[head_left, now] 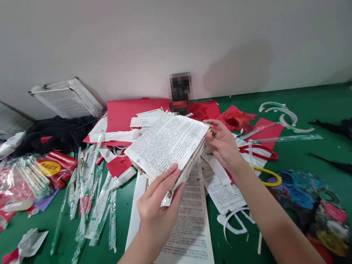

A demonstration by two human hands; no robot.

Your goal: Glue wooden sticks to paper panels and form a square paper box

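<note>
Nearest in the head view, the left hand (159,205) pinches the near edge of a flat, box-like piece covered in white printed paper (167,144), fingers over the top, thumb against the side. The right hand (223,143) pinches its right-hand corner between thumb and fingers. The piece is held tilted above the middle of the green worktop (324,101); rows of small black characters fill its smooth top, while the paper along its side looks creased. Below it, a large white printed sheet (184,243) runs toward the worktop's near edge. A paint-smeared round palette (331,211) sits toward the near right corner, and clear plastic sleeves with green print (89,199) lie left of centre. Bright red paper (128,112) lies along the back edge, against a plain grey wall (118,35).
</note>
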